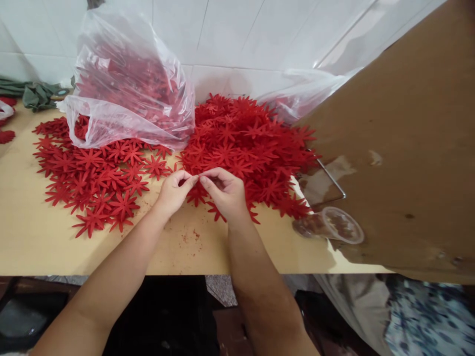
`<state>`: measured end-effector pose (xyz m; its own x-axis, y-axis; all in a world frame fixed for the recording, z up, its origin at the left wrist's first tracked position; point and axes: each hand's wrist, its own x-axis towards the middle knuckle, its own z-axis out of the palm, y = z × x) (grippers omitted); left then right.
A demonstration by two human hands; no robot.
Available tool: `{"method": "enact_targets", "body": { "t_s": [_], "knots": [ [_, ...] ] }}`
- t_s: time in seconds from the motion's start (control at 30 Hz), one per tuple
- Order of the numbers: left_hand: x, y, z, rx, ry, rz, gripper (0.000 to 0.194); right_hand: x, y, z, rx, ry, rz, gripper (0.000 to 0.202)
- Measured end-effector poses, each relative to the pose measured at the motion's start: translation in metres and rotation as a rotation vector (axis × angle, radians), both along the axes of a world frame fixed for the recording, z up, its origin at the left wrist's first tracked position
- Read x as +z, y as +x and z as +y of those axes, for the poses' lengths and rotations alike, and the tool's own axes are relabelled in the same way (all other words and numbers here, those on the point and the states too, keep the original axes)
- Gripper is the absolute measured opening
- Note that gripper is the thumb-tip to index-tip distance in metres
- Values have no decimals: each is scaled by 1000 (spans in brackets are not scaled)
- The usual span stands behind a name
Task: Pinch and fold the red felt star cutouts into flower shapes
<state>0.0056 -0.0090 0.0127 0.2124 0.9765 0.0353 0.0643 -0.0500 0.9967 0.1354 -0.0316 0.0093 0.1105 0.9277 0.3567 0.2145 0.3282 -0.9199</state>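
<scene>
Because fine work calls for fingertips, I read the pose this way: the left hand (171,195) and the right hand (233,200) each press thumb and forefinger together, and the two pinches meet nearly tip to tip above the table (208,257). From my camera I cannot tell what, if anything, is caught between them. Bringing the tips so close would let one hand steady the other, I judge.

Just beyond and below them lie the red flower-shaped pieces, in two piles. To my left, the left pile (89,173) spreads fairly flat, with single petals easy to make out along its near edge; the right pile (241,143) is heaped higher, some of its pieces under the right hand. Both look placed for a short reach.

Farther out, a clear plastic bag (129,94) full of more red pieces rests on the back of the left pile, probably set there as a ready store. Another plastic bag (302,94) sits behind the right pile by the wall (230,34). At my right, a brown board (408,163) rises at a tilt, bounding that side, with a clear cup (343,225) tipped over beside it.
</scene>
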Motion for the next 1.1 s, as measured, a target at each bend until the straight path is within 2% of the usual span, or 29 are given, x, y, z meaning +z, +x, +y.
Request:
{"method": "enact_targets", "body": {
  "t_s": [0.1, 0.27, 0.4, 0.57, 0.73, 0.83, 0.9, 1.0, 1.1],
  "knots": [
    [0, -1, -1, -6, -10, -27, 25, -2, -4, 1, 88, -85, 70, 16],
    [1, -2, 0, -22, 1, -68, 34, -2, -7, 1, 111, -130, 137, 15],
    [1, 0, -1, -52, -9, -93, 37, -1, -9, 2, 50, -149, 304, 5],
    [1, 2, -2, -112, -30, -103, 27, 0, -11, 4, -50, -245, 567, 4],
    [0, 4, -2, -132, 15, -135, 18, 4, -9, 3, -45, -328, 718, 9],
    [-1, 4, -2, -133, 40, -124, 14, 5, -4, 2, 13, -359, 676, 21],
    [-3, 4, -2, -114, 65, -74, 13, 4, 0, 2, 36, -339, 530, 30],
    [-6, 3, -2, -80, 155, 55, 10, 2, 3, 2, 12, -247, 246, 29],
    [-9, 2, -1, -65, 241, 171, 6, 0, 3, 0, 43, -209, 132, 28]
  ]
}}
